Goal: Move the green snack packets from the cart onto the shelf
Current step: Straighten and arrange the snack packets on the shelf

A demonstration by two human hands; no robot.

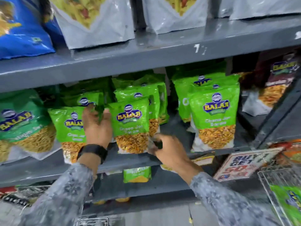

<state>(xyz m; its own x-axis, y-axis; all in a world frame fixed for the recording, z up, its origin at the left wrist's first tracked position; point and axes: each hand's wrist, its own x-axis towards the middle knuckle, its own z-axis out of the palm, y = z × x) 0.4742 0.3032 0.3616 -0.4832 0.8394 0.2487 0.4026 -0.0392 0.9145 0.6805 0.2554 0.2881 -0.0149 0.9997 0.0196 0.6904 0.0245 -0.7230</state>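
Several bright green snack packets stand in rows on the grey middle shelf (171, 158). My right hand (166, 148) pinches the bottom right corner of the front middle green packet (132, 126). My left hand (97, 126), with a black watch on the wrist, reaches between that packet and the left green packet (71, 126), fingers curled on a darker green packet top behind. Another stack of green packets (213, 118) stands to the right. In the wire cart (280, 181) at the lower right lies one more green packet (288, 203).
Darker green packets (24, 121) fill the shelf's left end and maroon packets (276, 82) the right. The upper shelf (146, 54) holds blue and grey bags. A "buy 1 get 1" sign (242, 165) hangs below the shelf edge. A small green packet (136, 174) sits on the lower shelf.
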